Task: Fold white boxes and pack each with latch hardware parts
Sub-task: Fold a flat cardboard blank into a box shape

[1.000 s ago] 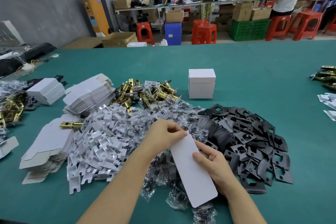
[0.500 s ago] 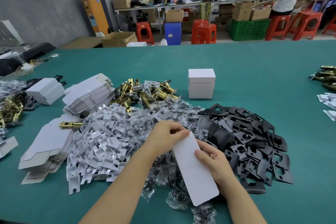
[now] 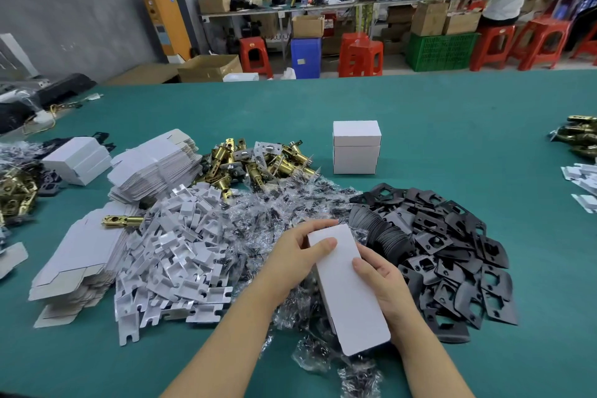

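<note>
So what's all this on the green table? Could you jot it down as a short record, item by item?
In the hands: white box, left hand at its far end, right hand at its side
Finished: two closed white boxes stacked
Far left: flat box blanks
Centre back: brass latches
Left: white plastic pieces
Right: black plates
Under the hands: clear bags
Surface: green table

Beyond the teal felt-covered tabletop (image 3: pixel 436 113), red plastic stools (image 3: pixel 360 56) stand on the floor beside a blue plastic bin (image 3: pixel 305 56) and a green plastic crate (image 3: pixel 439 52). An orange metal cabinet (image 3: pixel 166 24) stands against the grey wall, near open brown cardboard cartons (image 3: pixel 210 67).
</note>
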The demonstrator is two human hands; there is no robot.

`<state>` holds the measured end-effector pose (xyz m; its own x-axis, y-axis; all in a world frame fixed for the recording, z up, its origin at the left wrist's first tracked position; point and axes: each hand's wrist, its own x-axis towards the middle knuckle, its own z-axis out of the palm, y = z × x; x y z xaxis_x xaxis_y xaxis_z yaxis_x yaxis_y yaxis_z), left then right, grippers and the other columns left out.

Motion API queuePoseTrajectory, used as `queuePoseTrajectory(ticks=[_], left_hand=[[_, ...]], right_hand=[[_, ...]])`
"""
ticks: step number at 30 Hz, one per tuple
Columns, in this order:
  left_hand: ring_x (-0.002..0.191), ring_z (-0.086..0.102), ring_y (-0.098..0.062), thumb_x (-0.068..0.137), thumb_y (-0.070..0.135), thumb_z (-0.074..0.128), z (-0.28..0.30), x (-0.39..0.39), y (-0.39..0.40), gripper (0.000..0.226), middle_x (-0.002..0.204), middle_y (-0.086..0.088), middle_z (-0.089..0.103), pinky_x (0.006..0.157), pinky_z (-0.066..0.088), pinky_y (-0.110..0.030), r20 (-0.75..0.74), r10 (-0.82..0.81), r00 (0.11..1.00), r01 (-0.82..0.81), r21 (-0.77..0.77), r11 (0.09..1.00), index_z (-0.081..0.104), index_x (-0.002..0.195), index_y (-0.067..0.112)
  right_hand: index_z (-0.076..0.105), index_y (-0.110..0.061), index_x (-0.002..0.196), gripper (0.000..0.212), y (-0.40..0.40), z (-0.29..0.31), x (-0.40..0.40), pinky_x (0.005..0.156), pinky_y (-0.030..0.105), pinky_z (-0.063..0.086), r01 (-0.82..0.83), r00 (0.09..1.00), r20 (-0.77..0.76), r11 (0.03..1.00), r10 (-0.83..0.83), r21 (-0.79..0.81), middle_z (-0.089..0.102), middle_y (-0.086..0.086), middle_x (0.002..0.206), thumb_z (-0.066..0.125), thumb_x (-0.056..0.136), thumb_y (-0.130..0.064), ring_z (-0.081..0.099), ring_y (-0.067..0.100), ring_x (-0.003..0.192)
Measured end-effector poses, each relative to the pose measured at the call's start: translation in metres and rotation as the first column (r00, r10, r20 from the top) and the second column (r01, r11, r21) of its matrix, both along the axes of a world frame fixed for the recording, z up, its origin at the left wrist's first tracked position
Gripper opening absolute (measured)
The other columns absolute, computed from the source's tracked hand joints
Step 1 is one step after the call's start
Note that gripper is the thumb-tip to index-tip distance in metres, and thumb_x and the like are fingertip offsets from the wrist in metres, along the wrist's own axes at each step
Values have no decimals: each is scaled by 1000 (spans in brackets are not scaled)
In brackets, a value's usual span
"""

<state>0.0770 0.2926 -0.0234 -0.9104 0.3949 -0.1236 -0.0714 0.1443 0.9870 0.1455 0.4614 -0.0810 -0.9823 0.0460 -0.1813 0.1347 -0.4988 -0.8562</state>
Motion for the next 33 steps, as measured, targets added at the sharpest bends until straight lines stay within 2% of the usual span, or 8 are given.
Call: queuePoseTrajectory(ticks=[4, 11, 14, 19, 22, 25, 29, 33], left_hand=[[105, 67, -33, 97, 24, 69, 1, -1, -1, 25, 116, 8, 73, 86, 56, -55, -10, -11, 1000, 11, -37, 999, 76, 113, 42], [103, 67, -31, 98, 24, 67, 3, -3, -4, 26, 112, 2, 74, 79, 60, -39, -30, -42, 999, 41, -59, 997, 76, 111, 44], [101, 68, -21, 92, 32, 65, 7, -4, -4, 30, 117, 14, 72, 80, 60, -33, -51, -105, 993, 100, -92, 991, 73, 116, 48], [100, 69, -17, 92, 36, 62, 9, -6, -2, 36, 117, 27, 68, 84, 60, -40, -28, -185, 982, 180, -129, 975, 68, 121, 55], [93, 68, -2, 97, 32, 61, 10, -6, -2, 32, 117, 31, 67, 78, 57, -24, -29, -209, 978, 204, -123, 971, 70, 120, 53], [88, 66, 3, 99, 33, 59, 11, -5, -1, 31, 115, 29, 69, 74, 52, -17, -25, -214, 977, 209, -138, 968, 69, 120, 53], [88, 65, 3, 102, 36, 56, 13, -4, -2, 33, 116, 31, 67, 75, 52, -17, -26, -243, 970, 234, -189, 954, 64, 123, 60], [94, 65, 1, 104, 37, 54, 15, -4, -5, 36, 131, 30, 61, 78, 54, -19, -32, -285, 958, 272, -213, 938, 59, 126, 64]], right_hand=[[74, -25, 123, 44, 0, 1, 0, 67, 40, 61, -11, 1000, -9, 1000, 11, -2, 74, 22, 115, 77, 79, -30, 75, 34, 90], [75, -23, 120, 40, -1, 2, 1, 64, 39, 61, -15, 1000, -19, 1000, 15, 8, 75, 22, 112, 74, 80, -25, 76, 33, 86], [73, -21, 125, 43, 0, 2, 2, 66, 39, 61, -44, 999, -22, 998, 45, 38, 74, 22, 114, 73, 83, -26, 75, 34, 88], [75, -25, 123, 39, 0, 1, 1, 68, 38, 61, -66, 997, -32, 996, 68, 57, 74, 21, 114, 72, 83, -27, 75, 33, 89], [75, -26, 121, 39, 1, 0, 0, 68, 38, 61, -58, 998, -36, 997, 60, 59, 75, 20, 113, 75, 83, -29, 76, 32, 88], [75, -26, 123, 48, 2, -2, 0, 68, 38, 61, -68, 997, -39, 996, 70, 49, 75, 19, 113, 82, 77, -38, 76, 32, 89], [74, -26, 123, 53, 3, -4, -2, 68, 38, 61, -69, 997, -36, 997, 71, 41, 75, 20, 113, 84, 73, -41, 76, 32, 89], [75, -26, 121, 42, 4, -4, -2, 67, 39, 61, -63, 997, -33, 997, 64, 34, 75, 21, 113, 79, 80, -32, 76, 33, 89]])
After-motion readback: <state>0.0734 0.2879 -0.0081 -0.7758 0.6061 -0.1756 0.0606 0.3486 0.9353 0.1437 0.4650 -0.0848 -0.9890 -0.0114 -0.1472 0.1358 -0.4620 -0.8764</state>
